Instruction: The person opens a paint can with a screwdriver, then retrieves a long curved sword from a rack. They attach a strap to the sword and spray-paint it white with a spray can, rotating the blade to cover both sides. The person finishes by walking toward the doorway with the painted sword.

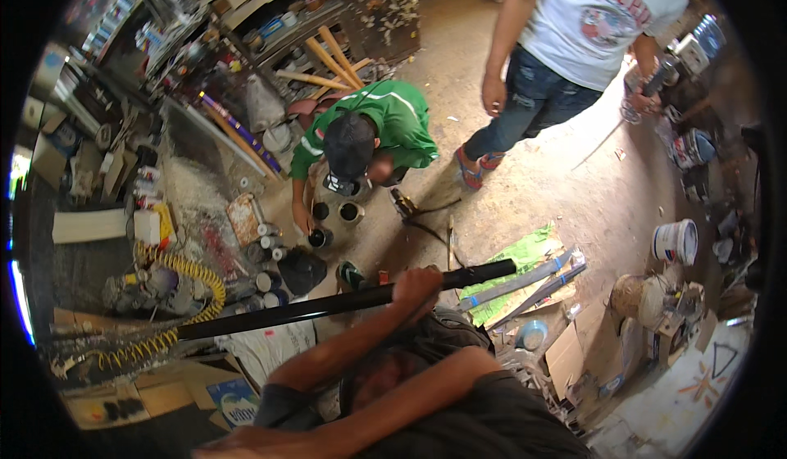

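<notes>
A long, glossy black pipe lies across my front, slightly tilted, its right end higher. My left hand is closed around it towards that right end. My right forearm crosses my body to the left, and my right hand is at the lower edge beside my left upper arm. It is partly cut off and blurred, so its fingers cannot be made out. Beyond the pipe, a person in a green shirt bends over several dark round cans on the floor, one hand at a can.
Another person in a white shirt stands at the far right, holding something metallic. Dark strips lie on green sheeting. A white bucket stands right. A yellow coiled hose and a cluttered workbench are left.
</notes>
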`<act>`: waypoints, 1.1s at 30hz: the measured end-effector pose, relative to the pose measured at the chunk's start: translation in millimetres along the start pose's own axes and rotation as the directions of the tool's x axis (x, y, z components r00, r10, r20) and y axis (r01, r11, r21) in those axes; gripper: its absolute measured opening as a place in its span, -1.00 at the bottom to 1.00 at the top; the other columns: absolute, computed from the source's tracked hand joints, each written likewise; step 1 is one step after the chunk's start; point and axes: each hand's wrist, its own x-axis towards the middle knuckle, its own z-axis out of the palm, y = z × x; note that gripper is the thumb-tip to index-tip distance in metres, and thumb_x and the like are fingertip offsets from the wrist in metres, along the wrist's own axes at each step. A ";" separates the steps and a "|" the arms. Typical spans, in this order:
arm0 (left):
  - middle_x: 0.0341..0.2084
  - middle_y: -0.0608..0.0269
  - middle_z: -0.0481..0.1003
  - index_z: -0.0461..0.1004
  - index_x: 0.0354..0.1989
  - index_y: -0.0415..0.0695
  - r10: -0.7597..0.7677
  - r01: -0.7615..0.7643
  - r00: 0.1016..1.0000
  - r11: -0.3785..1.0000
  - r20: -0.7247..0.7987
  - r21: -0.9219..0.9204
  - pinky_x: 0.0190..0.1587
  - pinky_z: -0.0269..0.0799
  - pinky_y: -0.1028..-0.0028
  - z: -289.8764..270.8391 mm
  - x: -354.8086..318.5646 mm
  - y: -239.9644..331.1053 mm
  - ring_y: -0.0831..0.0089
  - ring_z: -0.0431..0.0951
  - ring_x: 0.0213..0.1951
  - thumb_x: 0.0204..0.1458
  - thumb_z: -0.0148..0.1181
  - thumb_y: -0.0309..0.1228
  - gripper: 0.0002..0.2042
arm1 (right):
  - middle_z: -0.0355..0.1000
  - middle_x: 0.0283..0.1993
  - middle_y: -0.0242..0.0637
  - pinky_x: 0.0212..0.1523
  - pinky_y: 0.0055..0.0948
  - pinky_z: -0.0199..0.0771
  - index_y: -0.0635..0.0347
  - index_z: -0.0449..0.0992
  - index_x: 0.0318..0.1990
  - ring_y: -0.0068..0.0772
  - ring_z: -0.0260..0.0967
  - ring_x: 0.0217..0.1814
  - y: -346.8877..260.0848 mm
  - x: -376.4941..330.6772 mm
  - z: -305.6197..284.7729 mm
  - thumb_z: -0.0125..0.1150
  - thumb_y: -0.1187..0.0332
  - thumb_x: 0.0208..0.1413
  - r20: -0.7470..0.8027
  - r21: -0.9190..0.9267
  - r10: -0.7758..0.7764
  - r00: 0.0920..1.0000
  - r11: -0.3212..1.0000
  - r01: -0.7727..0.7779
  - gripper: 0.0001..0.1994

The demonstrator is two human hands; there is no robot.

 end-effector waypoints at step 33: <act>-0.64 -0.07 0.51 0.25 -0.02 -0.22 -0.134 -0.047 0.927 0.886 -0.352 -0.462 -0.53 0.47 0.13 -172.5 -10.9 19.6 -0.07 0.58 -0.53 0.07 0.28 -0.17 -0.53 | 0.44 -0.44 -0.38 -0.30 -0.51 0.36 0.31 0.43 -0.09 -0.50 0.30 -0.41 -214.0 -170.8 -127.3 0.09 0.37 0.29 -0.949 -0.271 -0.039 0.313 0.609 -0.745 -0.82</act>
